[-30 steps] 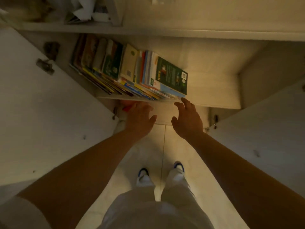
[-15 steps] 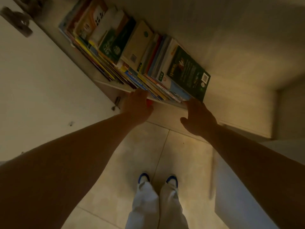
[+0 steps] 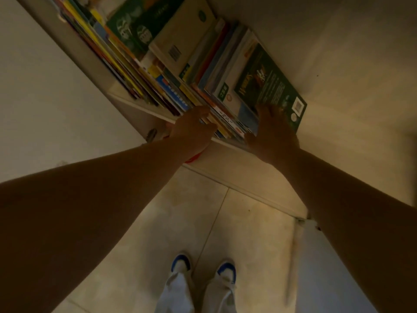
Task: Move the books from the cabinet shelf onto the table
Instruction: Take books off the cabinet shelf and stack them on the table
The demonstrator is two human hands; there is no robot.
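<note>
- Standing at the open cabinet, a person reaches both bare arms forward to a row of books leaning together on a pale shelf.
- The left hand is at the front edges of the books near the middle of the row, fingers stretched forward and touching the spines; the light is too dim to tell whether any finger hooks round a book.
- The right hand lies on the dark green book at the right end of the row, fingers spread fairly wide and flat on its cover, thumb down by the shelf's front lip.
- All the books are on the shelf, tilted to the left, with a cream-covered book and another green cover showing further back.
- To the left stands the white cabinet door.
- Below are a tiled floor, white trousers and blue-and-white shoes.
</note>
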